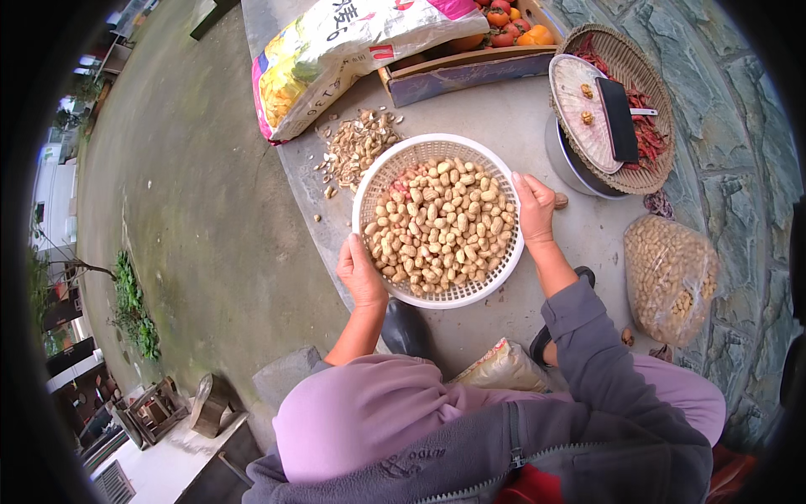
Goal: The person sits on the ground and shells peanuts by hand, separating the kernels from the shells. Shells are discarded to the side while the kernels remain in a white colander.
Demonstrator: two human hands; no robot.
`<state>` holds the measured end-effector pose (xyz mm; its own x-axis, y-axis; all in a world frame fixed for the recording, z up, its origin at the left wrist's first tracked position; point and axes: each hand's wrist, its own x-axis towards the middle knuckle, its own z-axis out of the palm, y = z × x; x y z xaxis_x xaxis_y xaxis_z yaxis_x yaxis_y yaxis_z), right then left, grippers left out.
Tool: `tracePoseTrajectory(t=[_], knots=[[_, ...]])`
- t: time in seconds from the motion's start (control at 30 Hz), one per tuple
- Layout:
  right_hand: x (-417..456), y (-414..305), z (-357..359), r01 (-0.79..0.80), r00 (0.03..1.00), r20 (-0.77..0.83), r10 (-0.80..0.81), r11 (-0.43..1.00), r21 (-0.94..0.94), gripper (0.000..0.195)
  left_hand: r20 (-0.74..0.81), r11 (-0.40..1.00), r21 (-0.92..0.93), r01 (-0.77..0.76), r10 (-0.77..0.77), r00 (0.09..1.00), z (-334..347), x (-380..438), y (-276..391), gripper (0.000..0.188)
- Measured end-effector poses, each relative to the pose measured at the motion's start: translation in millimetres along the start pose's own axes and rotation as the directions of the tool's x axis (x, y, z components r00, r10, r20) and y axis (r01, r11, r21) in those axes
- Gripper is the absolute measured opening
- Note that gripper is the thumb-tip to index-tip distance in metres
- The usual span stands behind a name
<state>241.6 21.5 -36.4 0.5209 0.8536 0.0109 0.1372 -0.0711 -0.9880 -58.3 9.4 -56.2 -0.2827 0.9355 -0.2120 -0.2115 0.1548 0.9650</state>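
Observation:
A round white plastic colander is held between both hands. It is heaped with unshelled peanuts, and some reddish shelled kernels show at its upper left. My left hand grips the rim at the lower left, thumb on top. On the right side, my right hand grips the rim the same way. Just beyond the colander's upper left edge lies a pile of broken peanut shells on the concrete. The fingers under the rim are partly hidden.
Ahead are a printed sack and a cardboard box of persimmons. At the right, a woven basket with dried red chilies, a fan-like tray and a phone rests on a metal pot. A plastic bag of peanuts stands nearer.

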Motion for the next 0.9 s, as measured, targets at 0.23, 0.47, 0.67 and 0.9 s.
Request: tracePoseTrajectory(t=[0.23, 0.47, 0.67, 0.9], knots=[[20.0, 29.4, 13.8, -0.012, 0.999, 0.038, 0.018, 0.987, -0.157, 0.034, -0.031, 0.994, 0.089, 0.069, -0.067, 0.997, -11.4, 9.7, -21.2, 0.033], [37.6, 13.4, 5.4, 0.164, 0.985, 0.132, -0.11, 0.83, -0.534, 0.018, 0.005, 0.982, 0.118, 0.15, -0.152, 0.988, -12.3, 8.6, -17.6, 0.032], [-9.4, -59.1, 35.6, 0.406, 0.881, 0.427, -0.201, 0.785, -0.468, 0.007, 0.069, 0.949, 0.115, 0.293, -0.302, 0.951, -22.2, 11.3, -3.3, 0.03], [-19.1, -53.8, 61.1, 0.56, 0.763, 0.635, -0.123, 0.617, -0.553, 0.01, 0.181, 0.94, 0.088, 0.329, -0.34, 0.923, -29.8, 17.7, -3.5, 0.03]])
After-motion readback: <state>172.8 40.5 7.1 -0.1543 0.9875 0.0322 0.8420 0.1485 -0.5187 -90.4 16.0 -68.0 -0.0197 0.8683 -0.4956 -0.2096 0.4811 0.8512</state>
